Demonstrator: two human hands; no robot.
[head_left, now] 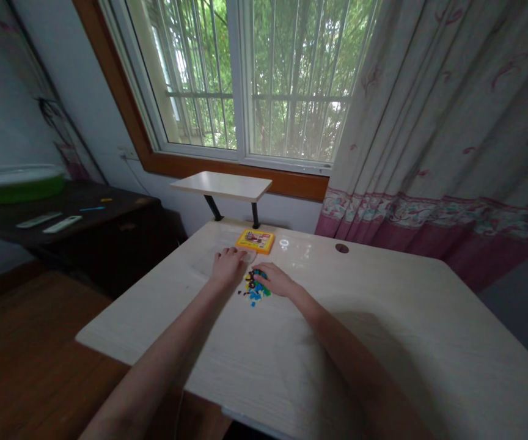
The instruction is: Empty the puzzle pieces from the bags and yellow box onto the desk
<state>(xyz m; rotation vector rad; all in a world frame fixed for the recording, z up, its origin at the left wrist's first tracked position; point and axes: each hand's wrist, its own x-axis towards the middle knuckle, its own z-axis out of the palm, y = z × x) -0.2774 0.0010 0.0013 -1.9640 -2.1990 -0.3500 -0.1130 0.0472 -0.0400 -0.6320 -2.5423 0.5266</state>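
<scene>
On the table a small pile of coloured plastic pieces (255, 292), blue, green, yellow, white and dark brown, lies in a loose heap; they look like tiny building bricks. My right hand (277, 280) reaches over the far right side of the heap, thumb and fingers apart and touching the pieces. My left hand (228, 266) is just left of the heap, its fingers closed at the edge of a clear plastic container (248, 256). Behind that container lies a flat yellow box (255, 241) with a printed picture on its lid.
A small raised shelf (222, 184) on black legs stands at the table's far edge, below the window. A cable hole (341, 248) is at the back right of the table (383, 318). Leftward, a dark side table (108, 211) carries remotes and a green basin (16, 186).
</scene>
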